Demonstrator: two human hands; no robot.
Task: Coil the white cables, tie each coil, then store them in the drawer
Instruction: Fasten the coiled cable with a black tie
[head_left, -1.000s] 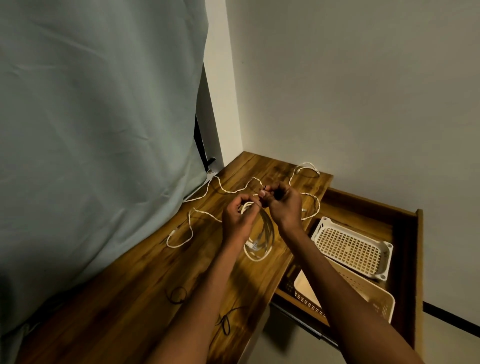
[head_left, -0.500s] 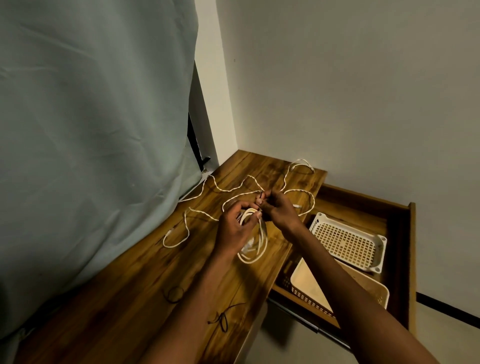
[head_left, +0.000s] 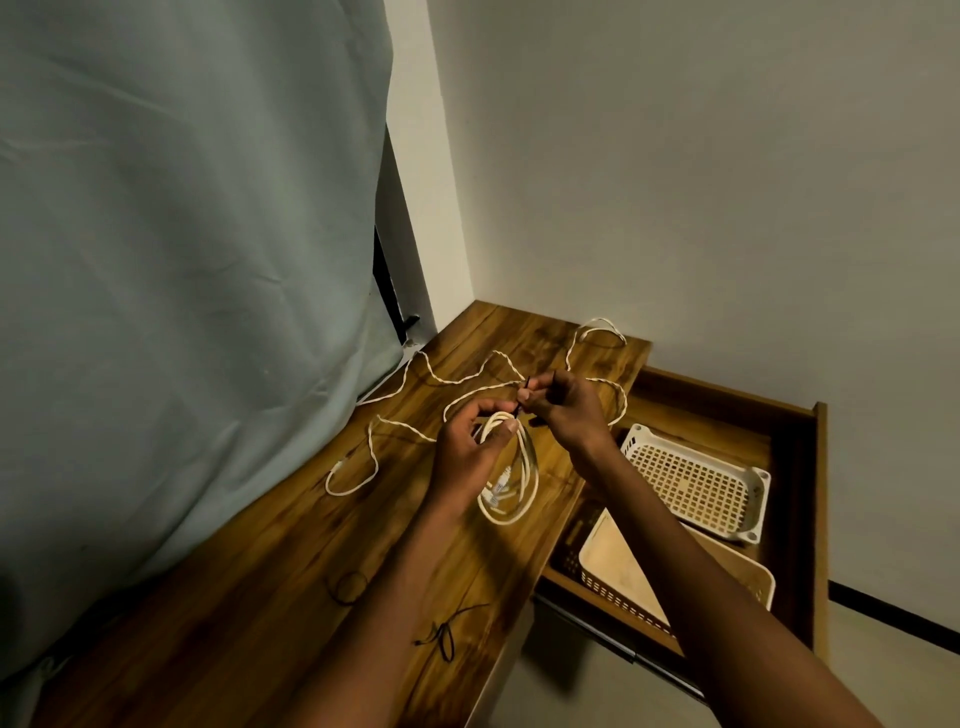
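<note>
A coiled white cable (head_left: 525, 483) hangs in loops over the wooden desk (head_left: 270, 571). My left hand (head_left: 470, 449) grips the top of that coil. My right hand (head_left: 563, 402) pinches a thin black tie (head_left: 523, 392) right at the coil's top, fingertips close to the left hand's. A second white cable (head_left: 447, 382), twisted and loose, snakes across the desk behind both hands. The open wooden drawer (head_left: 810, 499) sticks out to the right of the desk.
Two pale plastic baskets sit in the drawer, one perforated basket (head_left: 748, 480) behind and another basket (head_left: 592, 564) in front. Two black ties lie on the desk nearer me, a looped tie (head_left: 349, 587) and a knotted tie (head_left: 444, 631). A grey-green curtain (head_left: 182, 260) hangs at left.
Both hands stay together at the top of the coil. The coil's loops hang narrower and longer than a second ago, and the right hand's fingers have shifted on the black tie.
</note>
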